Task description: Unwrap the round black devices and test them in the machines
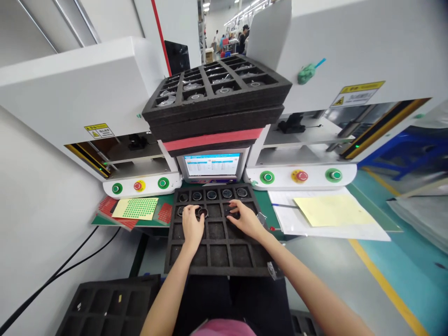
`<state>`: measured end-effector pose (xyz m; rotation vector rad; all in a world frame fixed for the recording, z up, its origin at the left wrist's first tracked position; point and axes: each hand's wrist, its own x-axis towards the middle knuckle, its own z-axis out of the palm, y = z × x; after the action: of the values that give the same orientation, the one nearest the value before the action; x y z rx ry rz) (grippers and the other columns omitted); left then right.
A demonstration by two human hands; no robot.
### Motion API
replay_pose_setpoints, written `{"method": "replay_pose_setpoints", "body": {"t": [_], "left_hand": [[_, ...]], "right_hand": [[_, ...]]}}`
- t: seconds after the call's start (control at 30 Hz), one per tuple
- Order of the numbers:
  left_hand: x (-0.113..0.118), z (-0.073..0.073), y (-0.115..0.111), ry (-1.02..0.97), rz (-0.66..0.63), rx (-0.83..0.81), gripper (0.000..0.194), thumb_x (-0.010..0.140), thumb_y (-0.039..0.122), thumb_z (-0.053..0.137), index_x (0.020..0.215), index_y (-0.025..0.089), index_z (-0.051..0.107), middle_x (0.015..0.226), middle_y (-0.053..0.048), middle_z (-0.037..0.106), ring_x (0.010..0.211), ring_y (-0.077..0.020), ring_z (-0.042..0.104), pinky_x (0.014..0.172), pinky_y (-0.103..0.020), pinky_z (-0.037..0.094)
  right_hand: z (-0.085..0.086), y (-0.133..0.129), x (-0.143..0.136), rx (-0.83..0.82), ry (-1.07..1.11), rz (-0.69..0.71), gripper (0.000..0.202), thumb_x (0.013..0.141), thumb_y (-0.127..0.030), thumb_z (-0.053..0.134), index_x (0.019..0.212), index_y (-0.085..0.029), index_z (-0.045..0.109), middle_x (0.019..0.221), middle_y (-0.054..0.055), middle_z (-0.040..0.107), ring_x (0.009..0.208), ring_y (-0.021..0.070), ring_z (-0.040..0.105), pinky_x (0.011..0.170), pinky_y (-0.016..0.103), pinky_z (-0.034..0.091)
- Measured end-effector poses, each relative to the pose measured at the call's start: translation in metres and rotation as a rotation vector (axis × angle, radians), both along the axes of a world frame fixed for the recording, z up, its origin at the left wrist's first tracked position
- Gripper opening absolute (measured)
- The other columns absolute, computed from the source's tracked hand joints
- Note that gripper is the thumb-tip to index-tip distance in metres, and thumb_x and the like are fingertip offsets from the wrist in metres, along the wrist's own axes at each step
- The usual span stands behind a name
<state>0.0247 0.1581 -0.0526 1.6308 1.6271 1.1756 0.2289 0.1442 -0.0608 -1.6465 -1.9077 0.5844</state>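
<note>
A black foam tray (219, 270) with square pockets lies before me. Round watch-like parts (211, 194) with dark faces and shiny rims fill its far row. My left hand (192, 228) is closed over the second row, its thumb and fingers at a round watch-like part (202, 213); another such part (180, 211) sits just left of the fingers. To the right, my right hand (247, 220) is bent into a pinch above a pocket of the same row. Whatever lies between its fingertips is dark and too small to make out.
Stacked foam trays (217, 112) with bagged round parts rise behind the screen (212, 165). Machines with green buttons (268, 177) and red stop buttons (301, 176) flank it. Green-dot sticker sheets (136, 208) lie left, papers (329, 212) right. Another foam tray (105, 308) is low left.
</note>
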Motion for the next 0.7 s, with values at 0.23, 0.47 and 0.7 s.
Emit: {"method": "replay_pose_setpoints", "body": {"t": [0.23, 0.47, 0.7], "left_hand": [[0.018, -0.008, -0.025, 0.181, -0.157, 0.113, 0.019, 0.08, 0.005, 0.056, 0.091, 0.019, 0.064, 0.096, -0.007, 0.066, 0.093, -0.0226, 0.066, 0.081, -0.036, 0.055], [0.026, -0.013, -0.042, 0.334, -0.269, 0.121, 0.023, 0.076, -0.001, 0.057, 0.085, 0.019, 0.064, 0.09, -0.006, 0.068, 0.09, -0.0247, 0.064, 0.084, -0.042, 0.053], [0.046, -0.018, -0.041, 0.383, -0.306, 0.093, 0.018, 0.079, 0.002, 0.058, 0.086, 0.018, 0.064, 0.089, -0.008, 0.066, 0.089, -0.0255, 0.062, 0.082, -0.042, 0.054]], "right_hand": [[0.017, 0.003, -0.04, -0.082, -0.228, -0.184, 0.036, 0.095, -0.032, 0.06, 0.127, -0.016, 0.055, 0.122, 0.01, 0.061, 0.104, 0.0226, 0.063, 0.091, 0.045, 0.053], [0.025, 0.003, -0.057, -0.17, -0.243, -0.355, 0.036, 0.097, -0.031, 0.058, 0.129, -0.017, 0.054, 0.117, 0.009, 0.062, 0.095, 0.0197, 0.065, 0.082, 0.04, 0.057], [0.015, 0.003, -0.055, -0.147, -0.091, -0.407, 0.034, 0.096, -0.03, 0.06, 0.127, -0.018, 0.055, 0.117, 0.008, 0.062, 0.094, 0.0191, 0.066, 0.079, 0.037, 0.058]]}}
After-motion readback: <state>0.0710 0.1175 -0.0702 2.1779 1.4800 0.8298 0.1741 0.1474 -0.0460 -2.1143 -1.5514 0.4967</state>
